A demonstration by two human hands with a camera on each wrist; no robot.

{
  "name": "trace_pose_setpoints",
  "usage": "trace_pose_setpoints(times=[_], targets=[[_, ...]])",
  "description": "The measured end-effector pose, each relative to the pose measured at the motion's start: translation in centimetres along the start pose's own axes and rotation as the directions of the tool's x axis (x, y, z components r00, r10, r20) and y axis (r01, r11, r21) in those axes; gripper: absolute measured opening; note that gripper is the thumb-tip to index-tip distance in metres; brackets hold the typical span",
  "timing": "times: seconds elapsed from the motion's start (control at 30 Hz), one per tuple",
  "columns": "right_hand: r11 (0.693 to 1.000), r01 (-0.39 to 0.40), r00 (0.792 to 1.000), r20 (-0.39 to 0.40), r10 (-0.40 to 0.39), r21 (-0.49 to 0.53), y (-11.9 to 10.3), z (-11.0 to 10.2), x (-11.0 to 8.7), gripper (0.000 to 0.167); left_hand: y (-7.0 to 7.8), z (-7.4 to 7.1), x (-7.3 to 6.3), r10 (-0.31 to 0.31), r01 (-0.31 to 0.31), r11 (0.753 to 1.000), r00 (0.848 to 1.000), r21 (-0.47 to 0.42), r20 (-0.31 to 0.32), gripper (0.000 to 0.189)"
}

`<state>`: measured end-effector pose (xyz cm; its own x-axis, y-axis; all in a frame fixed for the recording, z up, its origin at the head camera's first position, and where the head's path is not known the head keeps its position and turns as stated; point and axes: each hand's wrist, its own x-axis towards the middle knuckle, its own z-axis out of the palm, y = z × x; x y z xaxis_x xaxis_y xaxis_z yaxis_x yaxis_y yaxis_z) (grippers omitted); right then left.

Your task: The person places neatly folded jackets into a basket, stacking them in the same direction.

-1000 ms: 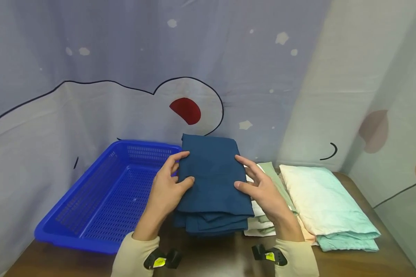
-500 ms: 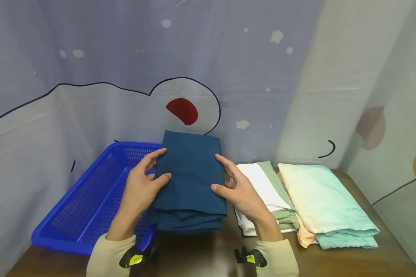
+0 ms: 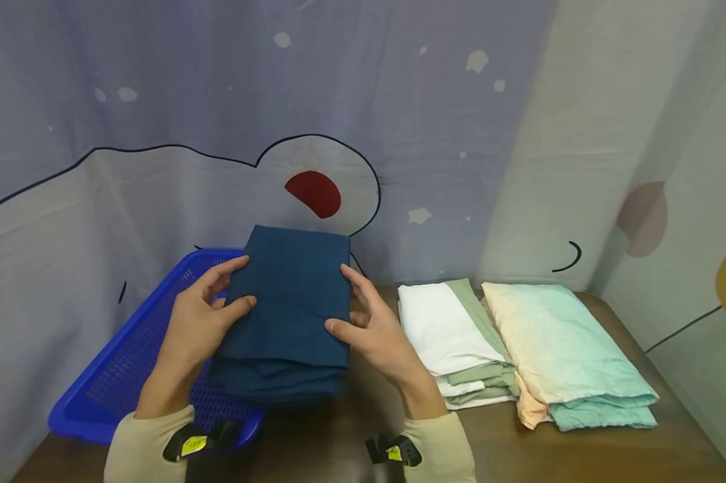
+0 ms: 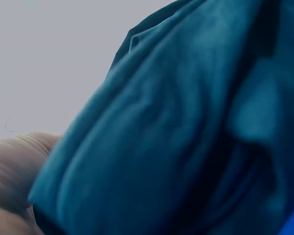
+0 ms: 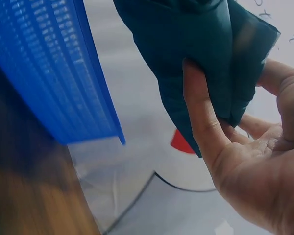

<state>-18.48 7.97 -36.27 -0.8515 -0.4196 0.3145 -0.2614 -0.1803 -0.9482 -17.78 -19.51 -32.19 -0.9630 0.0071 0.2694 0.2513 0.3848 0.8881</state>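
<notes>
A folded dark blue cloth [image 3: 290, 302], several layers thick, is held up between both hands, in front of and over the right part of the blue basket [image 3: 121, 362]. My left hand [image 3: 196, 322] grips its left edge, thumb on top. On the opposite edge my right hand [image 3: 384, 329] has the thumb on top and other fingers at the side and beneath. The right wrist view shows those fingers under the cloth [image 5: 201, 58], with the basket [image 5: 54, 63] apart from it. In the left wrist view the cloth's layered edge [image 4: 137, 122] fills most of the picture.
A folded white and green cloth [image 3: 444, 329] lies on the brown table [image 3: 387, 429], right of my right hand. Beside it rests a folded peach and mint cloth [image 3: 571, 349]. A patterned curtain [image 3: 435, 134] hangs behind the table.
Both hands have carried the dark blue cloth leftward, from beside the basket to over its right part. The white and green cloth, partly hidden before, now shows fully.
</notes>
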Motion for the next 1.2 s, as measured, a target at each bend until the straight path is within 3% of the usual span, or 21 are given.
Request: trace_pose_setpoints(times=[0.2,0.5,0.67,0.83,1.07,1.2], targets=[[1.000,-0.010,1.000,0.002,0.010,0.010,0.7,2.4,0.8,0.085,-1.1,-2.4,0.1,-0.013,0.016,0.998,0.999,0.054,-0.051,0.061],[0.998,-0.062,0.998,0.008,0.062,0.000,2.3,4.9,1.9,0.085,-3.1,-5.4,0.1,-0.003,0.009,0.994,0.998,0.107,-0.061,0.061],[0.996,-0.089,0.996,-0.008,0.089,-0.017,2.9,6.1,2.4,0.085,-3.9,-6.4,0.3,-0.004,0.013,0.987,0.998,0.158,-0.057,0.061],[0.993,-0.114,0.994,-0.011,0.113,-0.045,3.6,7.0,2.9,0.085,-4.3,-7.3,0.5,-0.043,0.048,0.969,0.999,0.242,-0.026,0.064],[0.983,-0.141,0.990,-0.034,0.138,-0.115,4.0,7.8,3.3,0.084,-4.9,-7.7,0.5,-0.071,0.073,0.943,0.997,0.324,-0.019,0.063],[0.975,-0.159,0.987,-0.054,0.152,-0.154,4.2,8.3,3.6,0.084,-5.2,-7.9,0.6,-0.072,0.076,0.941,0.997,0.329,-0.023,0.063]])
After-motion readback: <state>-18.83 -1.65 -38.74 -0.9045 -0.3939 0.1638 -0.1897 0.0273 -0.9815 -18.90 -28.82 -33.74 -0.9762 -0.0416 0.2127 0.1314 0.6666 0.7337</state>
